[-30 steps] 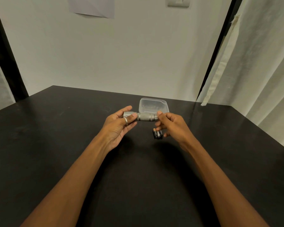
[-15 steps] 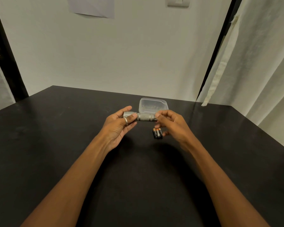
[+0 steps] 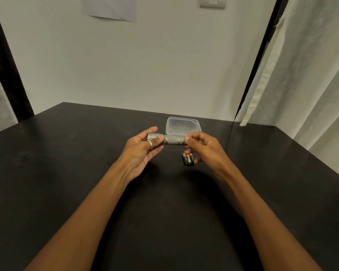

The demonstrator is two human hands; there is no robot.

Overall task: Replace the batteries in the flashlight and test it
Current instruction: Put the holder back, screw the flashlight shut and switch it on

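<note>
Over the black bench [image 3: 67, 173], the left hand [image 3: 143, 151] grips the head and the right hand [image 3: 205, 151] pinches the tail of the flashlight [image 3: 173, 139], its long axis running left-right; the batteries [image 3: 188, 159] lie just under the right fingers.

A: How is the scene lit?
B: Dimly and evenly, seemingly from above. Soft-edged shadows pool on the matte black table [image 3: 57, 182]; the pale wall [image 3: 164, 65] looks greyish.
A: Is it sharp?
B: Mostly. Wide-angle distortion slants the curtain [image 3: 311, 85] at the edge.
</note>
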